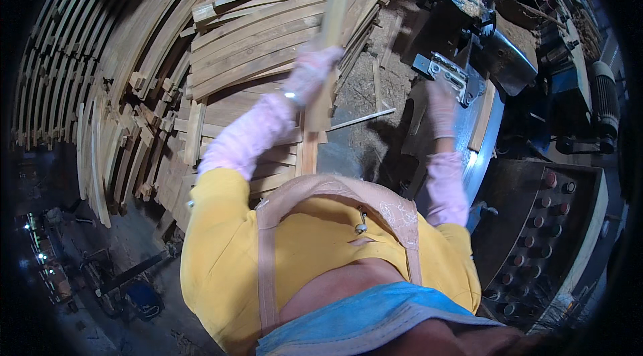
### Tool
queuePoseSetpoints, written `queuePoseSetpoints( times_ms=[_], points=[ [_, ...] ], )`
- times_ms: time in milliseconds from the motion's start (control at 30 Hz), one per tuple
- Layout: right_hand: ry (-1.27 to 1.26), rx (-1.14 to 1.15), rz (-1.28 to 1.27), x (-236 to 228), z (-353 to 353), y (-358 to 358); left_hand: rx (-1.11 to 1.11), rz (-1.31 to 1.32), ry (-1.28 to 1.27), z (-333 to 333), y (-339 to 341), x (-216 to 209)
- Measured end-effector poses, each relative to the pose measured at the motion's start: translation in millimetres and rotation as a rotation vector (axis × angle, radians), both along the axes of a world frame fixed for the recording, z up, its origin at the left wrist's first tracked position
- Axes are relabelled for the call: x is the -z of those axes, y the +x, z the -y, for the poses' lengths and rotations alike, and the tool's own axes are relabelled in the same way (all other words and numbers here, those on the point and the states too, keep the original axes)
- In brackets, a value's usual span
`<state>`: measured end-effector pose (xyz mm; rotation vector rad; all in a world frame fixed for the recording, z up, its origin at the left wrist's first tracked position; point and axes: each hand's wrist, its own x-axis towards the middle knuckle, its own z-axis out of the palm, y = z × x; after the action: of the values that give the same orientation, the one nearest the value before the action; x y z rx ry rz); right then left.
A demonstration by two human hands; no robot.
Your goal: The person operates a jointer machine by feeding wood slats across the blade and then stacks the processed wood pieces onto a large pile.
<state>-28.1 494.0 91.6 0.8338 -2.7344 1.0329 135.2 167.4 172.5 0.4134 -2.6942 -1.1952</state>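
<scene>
A: Where are the person's hands?

B: The left hand [313, 73] reaches forward, closed around a pale wooden strip [337, 8]. The right hand [440, 107] is over the machine on the right, just beside a silver metal fitting [450, 76]; it is blurred, so I cannot tell how far its fingers are open, or whether it touches the fitting or holds anything

A: And where is that strip?

B: It points away from the person, its far end reaching the top edge of the view, with a stack of curved boards [258, 38] behind it and to its left

A: What else is near?

B: By the right hand, a short wooden piece [482, 117] lies along the machine's shiny metal worktop [473, 172]. Between the stack and the machine, shavings cover part of the floor [365, 91]. At lower right stands a dark panel [512, 212] with rows of round knobs; at far left, many thin curved slats [61, 54] sit in rows
</scene>
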Motion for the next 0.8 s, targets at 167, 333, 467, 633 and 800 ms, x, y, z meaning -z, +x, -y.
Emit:
queuePoseSetpoints(
  times_ms=[167, 333, 467, 633, 800],
  points=[
    [-0.583, -0.153, 0.923, 10.4, 52.0, 103.2, -0.105, -0.073, 0.387, -82.0, -47.9, 6.0],
    [-0.334, 0.333, 0.389, -1.8, -100.3, 155.0, 0.114, 0.148, -0.466, 38.1, 0.3, 40.0],
    [0.408, 0.688, 0.312, -14.5, -155.7, 229.6, -0.108, 0.381, -0.786, 140.6, 70.7, 63.3],
    [0.321, 0.189, -0.175, 44.8, -90.2, 142.8, -0.103, 0.027, -0.714, 166.9, 91.0, 84.0],
    [0.096, -0.011, -0.061, 37.4, 7.5, 61.2, -0.153, 0.077, -0.678, 138.2, 82.4, 59.4]
  ],
)
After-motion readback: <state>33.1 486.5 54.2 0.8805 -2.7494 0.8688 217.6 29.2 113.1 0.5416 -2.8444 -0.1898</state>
